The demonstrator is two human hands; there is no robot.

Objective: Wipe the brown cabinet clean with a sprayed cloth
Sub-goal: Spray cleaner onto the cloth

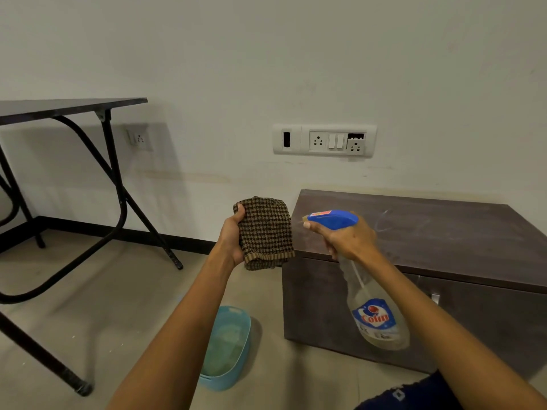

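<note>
A low brown cabinet (pixel 444 232) stands against the wall at the right, its top streaked and dusty. My left hand (pixel 232 235) holds up a folded brown checked cloth (pixel 266 232) just left of the cabinet's corner. My right hand (pixel 349 239) grips a clear spray bottle (pixel 376 309) with a blue trigger head, its nozzle pointing left at the cloth from a short gap. My index finger lies along the trigger. The bottle hangs in front of the cabinet's front face.
A light blue plastic tub (pixel 233 318) sits on the floor under my left forearm. A dark folding table (pixel 71 106) with black metal legs stands at the left. A white socket panel (pixel 324 140) is on the wall above the cabinet.
</note>
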